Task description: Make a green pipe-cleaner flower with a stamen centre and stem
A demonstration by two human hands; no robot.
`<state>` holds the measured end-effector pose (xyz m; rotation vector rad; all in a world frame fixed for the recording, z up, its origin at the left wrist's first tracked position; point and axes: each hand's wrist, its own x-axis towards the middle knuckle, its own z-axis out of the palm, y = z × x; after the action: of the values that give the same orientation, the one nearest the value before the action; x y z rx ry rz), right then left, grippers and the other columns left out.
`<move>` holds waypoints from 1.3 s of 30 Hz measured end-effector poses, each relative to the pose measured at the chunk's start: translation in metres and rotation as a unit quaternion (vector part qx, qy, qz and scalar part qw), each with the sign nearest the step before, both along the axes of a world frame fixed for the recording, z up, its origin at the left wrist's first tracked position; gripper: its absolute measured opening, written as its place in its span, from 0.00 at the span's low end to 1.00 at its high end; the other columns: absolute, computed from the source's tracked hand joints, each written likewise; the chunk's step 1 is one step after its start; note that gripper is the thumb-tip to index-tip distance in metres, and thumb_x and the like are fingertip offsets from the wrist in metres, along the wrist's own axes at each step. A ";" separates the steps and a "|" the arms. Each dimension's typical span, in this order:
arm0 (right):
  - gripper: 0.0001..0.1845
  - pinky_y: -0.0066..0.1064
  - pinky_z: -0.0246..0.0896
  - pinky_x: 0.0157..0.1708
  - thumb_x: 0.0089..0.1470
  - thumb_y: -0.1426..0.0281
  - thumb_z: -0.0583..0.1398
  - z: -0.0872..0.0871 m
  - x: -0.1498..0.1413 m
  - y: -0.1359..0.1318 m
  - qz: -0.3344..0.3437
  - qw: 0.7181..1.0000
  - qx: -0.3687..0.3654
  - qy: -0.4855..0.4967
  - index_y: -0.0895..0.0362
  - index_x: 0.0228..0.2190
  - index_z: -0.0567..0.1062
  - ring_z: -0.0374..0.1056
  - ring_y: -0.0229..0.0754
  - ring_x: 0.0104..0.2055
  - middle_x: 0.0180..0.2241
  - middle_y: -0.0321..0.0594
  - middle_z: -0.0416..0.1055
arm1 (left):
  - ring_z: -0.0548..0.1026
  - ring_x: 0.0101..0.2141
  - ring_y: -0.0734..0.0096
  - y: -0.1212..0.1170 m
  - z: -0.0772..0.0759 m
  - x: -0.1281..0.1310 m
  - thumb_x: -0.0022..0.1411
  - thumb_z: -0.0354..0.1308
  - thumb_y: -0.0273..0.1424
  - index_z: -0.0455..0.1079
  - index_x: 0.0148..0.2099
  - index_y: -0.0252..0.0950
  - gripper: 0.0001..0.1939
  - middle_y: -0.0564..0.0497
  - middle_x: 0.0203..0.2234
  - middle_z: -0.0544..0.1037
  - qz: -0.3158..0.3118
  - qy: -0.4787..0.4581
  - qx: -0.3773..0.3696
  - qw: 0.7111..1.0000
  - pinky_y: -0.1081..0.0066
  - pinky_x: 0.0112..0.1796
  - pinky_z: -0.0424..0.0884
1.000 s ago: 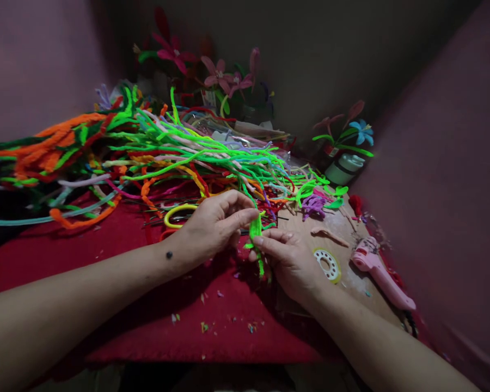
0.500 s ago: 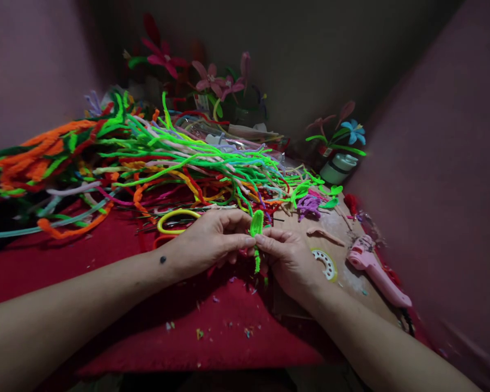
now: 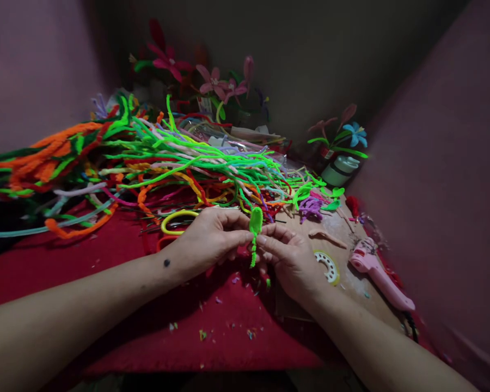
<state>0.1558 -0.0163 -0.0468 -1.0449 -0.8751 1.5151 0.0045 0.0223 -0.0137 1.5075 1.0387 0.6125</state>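
Note:
Between my hands, above the red cloth, stands a bright green pipe-cleaner leaf point(image 3: 256, 221) with a rounded loop on top and a twisted stem hanging below. My left hand point(image 3: 220, 237) pinches it from the left, thumb and forefinger at the base of the loop. From the other side my right hand point(image 3: 289, 253) grips the same spot with thumb and fingertips. Some curled fingers of both hands are partly hidden. Just behind my left wrist lie scissors with a yellow handle loop point(image 3: 177, 220).
A big heap of coloured pipe cleaners point(image 3: 196, 158) spreads across the back. On a brown board point(image 3: 306, 234) lie a tape roll point(image 3: 327, 267), a purple pipe-cleaner piece point(image 3: 311, 208) and a pink glue gun point(image 3: 379, 272). Pipe-cleaner flowers point(image 3: 212, 84) and a small jar point(image 3: 340, 170) stand behind.
The green leaf has turned slightly between my fingers, and its twisted stem now hangs a little further left. Both hands keep their pinch. The whole view has shifted slightly.

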 end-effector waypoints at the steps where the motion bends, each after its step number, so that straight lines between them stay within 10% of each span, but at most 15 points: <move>1: 0.08 0.21 0.57 0.12 0.43 0.70 0.64 0.000 0.000 0.000 -0.001 1.000 0.007 -0.003 0.58 0.27 0.70 0.62 0.32 0.15 0.17 0.32 0.69 | 0.59 0.11 0.82 0.000 0.000 0.000 0.53 0.55 0.29 0.67 0.31 0.33 0.03 0.60 0.10 0.64 0.000 -0.002 -0.003 1.000 0.82 0.12 0.55; 39: 0.07 0.20 0.57 0.10 0.47 0.68 0.61 -0.001 -0.002 -0.004 -0.001 0.995 0.020 -0.094 0.58 0.24 0.69 0.62 0.31 0.14 0.17 0.32 0.69 | 0.52 0.08 0.82 -0.002 -0.009 0.003 0.52 0.53 0.28 0.60 0.21 0.35 0.09 0.61 0.06 0.57 -0.029 -0.028 -0.108 0.993 0.78 0.11 0.45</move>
<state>0.1536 -0.0206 -0.0479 -1.1728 -1.0307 1.4087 0.0075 0.0198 -0.0229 1.3195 0.9823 0.4812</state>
